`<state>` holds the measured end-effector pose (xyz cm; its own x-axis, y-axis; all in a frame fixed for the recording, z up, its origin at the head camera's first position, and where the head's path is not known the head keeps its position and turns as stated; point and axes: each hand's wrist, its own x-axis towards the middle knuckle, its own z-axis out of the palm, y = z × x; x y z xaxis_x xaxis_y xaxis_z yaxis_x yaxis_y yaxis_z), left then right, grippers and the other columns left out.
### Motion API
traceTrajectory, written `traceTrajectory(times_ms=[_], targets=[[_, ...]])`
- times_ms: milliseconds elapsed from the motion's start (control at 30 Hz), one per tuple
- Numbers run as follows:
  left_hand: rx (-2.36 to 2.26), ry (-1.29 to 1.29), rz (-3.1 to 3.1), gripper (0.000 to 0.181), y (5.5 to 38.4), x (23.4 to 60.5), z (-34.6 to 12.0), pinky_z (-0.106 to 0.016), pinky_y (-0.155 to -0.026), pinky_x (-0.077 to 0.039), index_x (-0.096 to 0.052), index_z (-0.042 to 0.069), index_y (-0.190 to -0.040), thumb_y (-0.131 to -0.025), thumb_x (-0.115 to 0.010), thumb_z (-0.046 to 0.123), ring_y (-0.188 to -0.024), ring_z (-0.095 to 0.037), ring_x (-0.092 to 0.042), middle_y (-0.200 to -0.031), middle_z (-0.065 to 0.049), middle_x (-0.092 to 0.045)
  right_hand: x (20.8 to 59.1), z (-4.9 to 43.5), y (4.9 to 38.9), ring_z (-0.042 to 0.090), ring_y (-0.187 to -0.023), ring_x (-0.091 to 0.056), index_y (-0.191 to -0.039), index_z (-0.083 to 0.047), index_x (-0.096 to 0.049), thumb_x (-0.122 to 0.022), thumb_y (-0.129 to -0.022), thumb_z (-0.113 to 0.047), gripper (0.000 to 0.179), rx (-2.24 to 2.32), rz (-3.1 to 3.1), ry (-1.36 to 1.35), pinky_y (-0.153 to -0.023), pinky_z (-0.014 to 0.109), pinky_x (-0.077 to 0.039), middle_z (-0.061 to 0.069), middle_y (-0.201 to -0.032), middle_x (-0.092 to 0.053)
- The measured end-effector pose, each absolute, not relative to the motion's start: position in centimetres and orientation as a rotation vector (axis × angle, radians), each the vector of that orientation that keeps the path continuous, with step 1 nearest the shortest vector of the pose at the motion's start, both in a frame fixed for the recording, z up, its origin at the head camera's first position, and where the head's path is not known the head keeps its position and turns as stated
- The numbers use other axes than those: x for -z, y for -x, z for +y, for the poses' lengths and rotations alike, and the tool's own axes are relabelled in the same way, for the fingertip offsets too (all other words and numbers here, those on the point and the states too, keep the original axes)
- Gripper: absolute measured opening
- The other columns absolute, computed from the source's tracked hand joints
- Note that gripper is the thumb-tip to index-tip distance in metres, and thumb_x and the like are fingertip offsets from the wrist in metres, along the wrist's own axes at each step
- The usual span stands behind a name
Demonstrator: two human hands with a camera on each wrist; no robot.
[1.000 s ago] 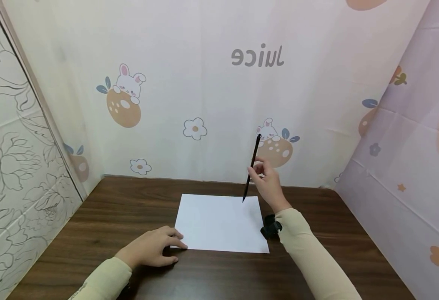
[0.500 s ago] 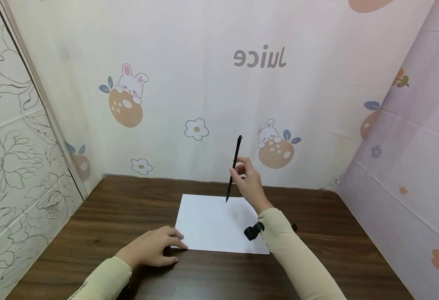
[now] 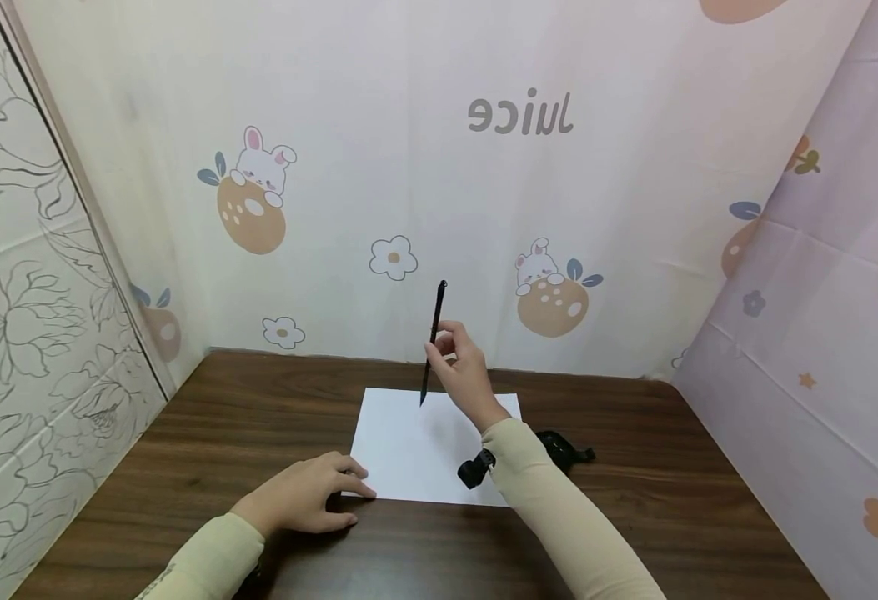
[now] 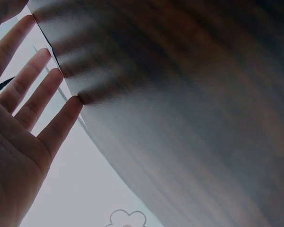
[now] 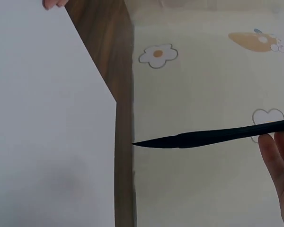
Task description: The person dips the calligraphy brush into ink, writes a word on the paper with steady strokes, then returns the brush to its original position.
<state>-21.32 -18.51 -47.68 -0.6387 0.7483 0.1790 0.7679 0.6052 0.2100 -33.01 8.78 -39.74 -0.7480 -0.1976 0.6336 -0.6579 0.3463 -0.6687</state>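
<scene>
The right hand (image 3: 464,371) pinches a slim black brush (image 3: 438,312) between thumb and fingers partway along its shaft, the handle rising above the hand and the pointed tip hanging below it, tilted slightly from upright. In the right wrist view the tip stands clear of the sheet of white paper (image 3: 397,454), which lies flat beneath that hand and reaches across to the other. The left hand (image 3: 307,497) has its fingers spread apart, with fingertips at the paper's corner nearest it and the thumb over the wooden tabletop (image 3: 679,508) just beside. Under the right wrist sits a small black device (image 3: 476,469); another black object (image 3: 559,452) shows just to the right of that arm, partly hidden by its pale sleeve (image 3: 559,517). Beyond both hands hangs a light backdrop (image 3: 348,158) printed with rabbits, flowers and mirrored lettering.
</scene>
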Motion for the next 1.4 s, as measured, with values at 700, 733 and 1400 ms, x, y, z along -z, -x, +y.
traceTrajectory(times_ms=[700, 733, 1400], targets=[[0.445, 1.318, -2.743, 0.029, 21.5, 47.7, -18.5, -0.039, -0.090, -0.053, -0.074, 0.031, -0.118, -0.088, -0.074, 0.033, -0.113, -0.017, -0.059, -0.124, 0.002, -0.062, 42.0, 4.0, 32.4, 0.012, -0.084, -0.058, -0.125, -0.015, -0.053, -0.062, -0.100, -0.014, 0.026, -1.340, -2.182, -0.802, -0.074, 0.025, -0.055, 0.001, -0.091, -0.059], [0.445, 1.318, -2.742, 0.029, 21.5, 47.7, -18.5, -0.039, -0.090, -0.053, -0.074, 0.031, -0.118, -0.089, -0.074, 0.033, -0.113, -0.017, -0.059, -0.124, 0.002, -0.062, 42.2, 3.8, 32.4, 0.012, -0.084, -0.059, -0.125, -0.015, -0.053, -0.062, -0.100, -0.015, 0.026, -1.342, -2.182, -0.800, -0.074, 0.025, -0.055, 0.001, -0.091, -0.059], [0.450, 1.318, -2.736, 0.029, 21.5, 47.6, -18.5, -0.040, -0.089, -0.053, -0.074, 0.030, -0.117, -0.088, -0.075, 0.032, -0.112, -0.018, -0.060, -0.123, 0.001, -0.063, 43.7, 2.2, 32.5, 0.016, -0.088, -0.061, -0.123, -0.014, -0.055, -0.063, -0.100, -0.014, 0.024, -1.373, -2.087, -0.804, -0.075, 0.029, -0.055, 0.003, -0.095, -0.062]])
